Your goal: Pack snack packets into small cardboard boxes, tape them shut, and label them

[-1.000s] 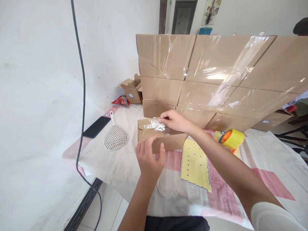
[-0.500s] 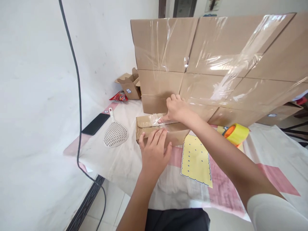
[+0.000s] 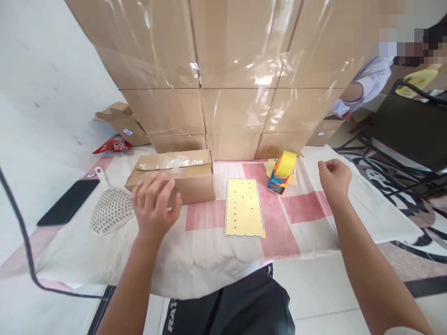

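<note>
Where the cloth-covered table point(image 3: 195, 260) meets the white wall at the far left, a black phone point(image 3: 68, 208) lies flat, well to the left of the small cardboard box point(image 3: 181, 179). Just beside the phone, between it and the box, rests a white perforated scoop point(image 3: 112, 215) with its handle pointing away from the person. Behind the scoop, left of and beyond the box, lies a red snack packet point(image 3: 112, 145), and past that sits an open carton point(image 3: 120, 122). The box itself lies lengthwise on the cloth with a strip of clear tape point(image 3: 171, 161) running along its top. The left hand point(image 3: 153, 207) rests against the box's near left corner, fingers spread and loosely bent, palm down, touching the front face without gripping anything. Directly behind the box rises a stack of big cartons point(image 3: 223, 70) wrapped in shiny clear film. Just right of the box, on a pink square of the cloth, lies a yellow sheet point(image 3: 243, 207) dotted with small stickers. Further right of the box, close to the foot of the stack, stands a tape dispenser point(image 3: 282, 171) with a yellow roll. Well to the right of the box, beyond the dispenser, the right hand point(image 3: 334, 177) hovers above the cloth, curled into a loose fist and holding nothing visible. Far right of the box, behind the table, another person's white sleeve point(image 3: 366, 83) shows beside a dark chair point(image 3: 412, 125).
</note>
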The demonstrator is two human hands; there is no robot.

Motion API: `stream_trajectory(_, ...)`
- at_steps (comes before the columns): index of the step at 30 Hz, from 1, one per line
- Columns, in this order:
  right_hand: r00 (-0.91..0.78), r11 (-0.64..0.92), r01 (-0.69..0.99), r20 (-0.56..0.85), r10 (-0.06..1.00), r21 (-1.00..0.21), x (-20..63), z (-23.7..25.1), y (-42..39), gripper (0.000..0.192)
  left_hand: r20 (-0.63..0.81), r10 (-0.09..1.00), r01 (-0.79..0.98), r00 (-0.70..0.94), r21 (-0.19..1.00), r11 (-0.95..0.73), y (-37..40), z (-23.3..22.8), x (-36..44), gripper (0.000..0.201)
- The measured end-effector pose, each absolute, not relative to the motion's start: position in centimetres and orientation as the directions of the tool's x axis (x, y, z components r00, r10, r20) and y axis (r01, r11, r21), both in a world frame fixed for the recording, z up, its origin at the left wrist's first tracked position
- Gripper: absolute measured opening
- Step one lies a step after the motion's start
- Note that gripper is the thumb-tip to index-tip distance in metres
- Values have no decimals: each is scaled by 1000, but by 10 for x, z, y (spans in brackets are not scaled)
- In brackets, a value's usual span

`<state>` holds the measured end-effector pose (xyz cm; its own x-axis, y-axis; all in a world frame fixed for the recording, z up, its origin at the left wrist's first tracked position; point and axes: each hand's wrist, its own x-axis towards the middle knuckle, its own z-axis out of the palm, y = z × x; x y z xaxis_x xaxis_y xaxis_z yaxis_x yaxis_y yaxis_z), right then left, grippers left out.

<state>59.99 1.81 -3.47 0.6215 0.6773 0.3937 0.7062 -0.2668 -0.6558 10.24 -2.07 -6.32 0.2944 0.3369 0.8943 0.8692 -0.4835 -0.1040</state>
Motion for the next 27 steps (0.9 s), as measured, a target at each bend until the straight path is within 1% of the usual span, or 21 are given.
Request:
stream_trajectory(1, 645, -351, 674, 286, 709, -650, 617, -43, 19, 14, 884, 313, 820, 348, -125, -559, -24, -66, 115, 50)
stream_trajectory(2, 637, -402, 658, 186, 748, -636, 629, -50, 22, 12, 846, 310, 747, 433, -145, -649, -28, -68, 131, 45)
stream_trajectory(3, 609, -421, 656, 110, 785, -626, 636, -56, 28, 11, 783, 314, 661, 537, -158, -734, -32, -71, 148, 38)
stream_trajectory(5, 531, -415, 678, 15, 847, -607, 637, -62, 43, 15, 627, 306, 502, 716, -158, -850, -37, -78, 181, 29)
stream_trajectory(6, 495, -401, 695, -7, 869, -596, 635, -63, 53, 19, 568, 294, 450, 769, -153, -880, -39, -81, 194, 26)
stream_trajectory(8, 446, -378, 730, -23, 895, -569, 628, -64, 70, 26, 516, 286, 407, 807, -135, -903, -40, -85, 209, 22)
stream_trajectory(10, 427, -372, 755, -26, 904, -540, 620, -67, 82, 27, 507, 303, 402, 807, -96, -911, -39, -87, 213, 20)
stream_trajectory(14, 445, -388, 760, -16, 895, -521, 612, -76, 92, 13, 502, 351, 424, 790, -34, -905, -37, -87, 208, 18)
stream_trajectory(16, 455, -385, 746, -6, 890, -544, 612, -80, 93, 3, 487, 374, 440, 789, -23, -898, -36, -87, 208, 18)
stream_trajectory(20, 483, -339, 686, 54, 874, -644, 620, -73, 89, 6, 470, 425, 486, 774, -10, -874, -35, -88, 208, 18)
stream_trajectory(21, 492, -310, 665, 87, 866, -679, 621, -67, 86, 8, 471, 434, 497, 768, -9, -868, -36, -88, 208, 19)
stream_trajectory(22, 490, -243, 634, 138, 861, -734, 619, -60, 81, 11, 477, 439, 505, 762, -12, -863, -36, -88, 207, 19)
stream_trajectory(23, 468, -128, 591, 209, 859, -796, 614, -51, 75, 16, 492, 437, 511, 753, -20, -859, -37, -87, 205, 19)
stream_trajectory(24, 418, 28, 533, 292, 860, -846, 605, -41, 68, 20, 520, 429, 522, 739, -39, -852, -38, -87, 203, 19)
stream_trajectory(25, 343, 203, 463, 386, 856, -863, 592, -32, 61, 24, 561, 417, 542, 715, -68, -838, -38, -87, 199, 19)
stream_trajectory(26, 241, 371, 389, 482, 843, -843, 575, -22, 54, 27, 620, 400, 575, 676, -104, -811, -39, -88, 195, 19)
stream_trajectory(27, 106, 489, 343, 550, 829, -802, 554, -14, 49, 28, 690, 379, 626, 617, -138, -768, -39, -89, 190, 19)
